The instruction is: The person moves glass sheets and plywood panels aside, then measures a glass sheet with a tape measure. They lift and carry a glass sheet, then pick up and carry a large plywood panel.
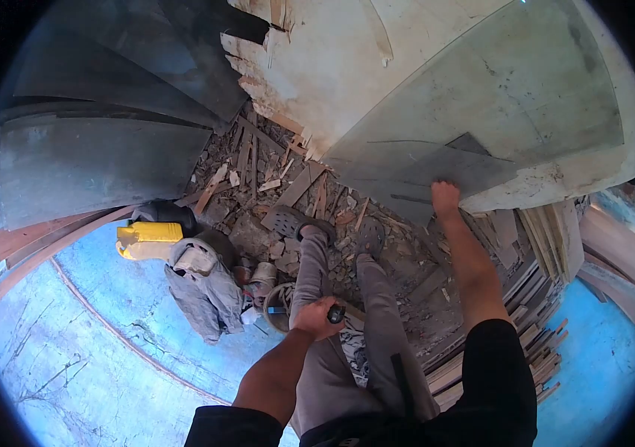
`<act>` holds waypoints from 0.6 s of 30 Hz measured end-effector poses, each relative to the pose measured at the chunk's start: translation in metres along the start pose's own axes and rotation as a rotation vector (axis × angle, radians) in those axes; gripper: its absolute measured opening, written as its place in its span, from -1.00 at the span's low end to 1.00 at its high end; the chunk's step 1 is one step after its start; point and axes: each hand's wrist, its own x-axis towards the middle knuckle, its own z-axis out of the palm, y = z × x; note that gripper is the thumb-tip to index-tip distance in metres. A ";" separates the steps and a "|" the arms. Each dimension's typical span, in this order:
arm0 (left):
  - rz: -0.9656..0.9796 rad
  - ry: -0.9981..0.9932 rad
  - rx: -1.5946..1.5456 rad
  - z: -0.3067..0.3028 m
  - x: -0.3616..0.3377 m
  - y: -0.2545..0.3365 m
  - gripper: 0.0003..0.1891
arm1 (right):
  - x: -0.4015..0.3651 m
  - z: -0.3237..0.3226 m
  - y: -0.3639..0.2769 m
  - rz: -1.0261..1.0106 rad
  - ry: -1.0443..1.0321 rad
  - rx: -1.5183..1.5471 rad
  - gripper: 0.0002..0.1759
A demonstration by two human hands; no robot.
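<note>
My left hand (316, 319) is closed around a dark-handled tool (336, 314), held above my left thigh; the rest of the tool is hard to make out. To the right, my right hand (445, 197) has its fingers closed at the lower edge of a large greyish glass-like sheet (526, 97). That sheet leans over a pale, dirty board (325, 74) with a splintered left edge. A dark, angular piece (469, 144) shows near the sheet's lower part, above my right hand.
Wood scraps and rubble (258, 160) cover the floor around my grey clogs (370, 235). A yellow container (150, 237), a grey cloth bundle (209, 290) and a bucket (279, 309) stand left. Dark sheets (94, 167) lean at upper left; stacked wood strips (530, 335) lie right.
</note>
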 end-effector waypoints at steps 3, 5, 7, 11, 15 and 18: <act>0.012 -0.010 0.006 0.002 0.003 0.002 -0.44 | -0.033 -0.019 0.006 0.028 0.121 0.021 -0.87; 0.051 0.074 -0.018 0.011 -0.001 -0.004 -0.45 | -0.054 -0.034 0.007 0.117 0.116 0.095 -0.84; 0.056 0.211 -0.042 0.012 -0.003 -0.010 -0.46 | -0.084 -0.048 0.006 0.140 0.028 0.175 -0.76; -0.031 0.261 -0.047 -0.022 -0.029 0.014 -0.41 | -0.170 -0.098 0.010 -0.080 0.030 0.422 -0.47; 0.108 0.743 -0.229 -0.082 -0.062 0.024 -0.48 | -0.205 -0.163 0.016 -0.027 -0.085 0.384 -0.30; 0.074 1.204 -0.406 -0.132 -0.115 0.033 -0.52 | -0.200 -0.238 0.021 -0.084 -0.049 0.422 -0.28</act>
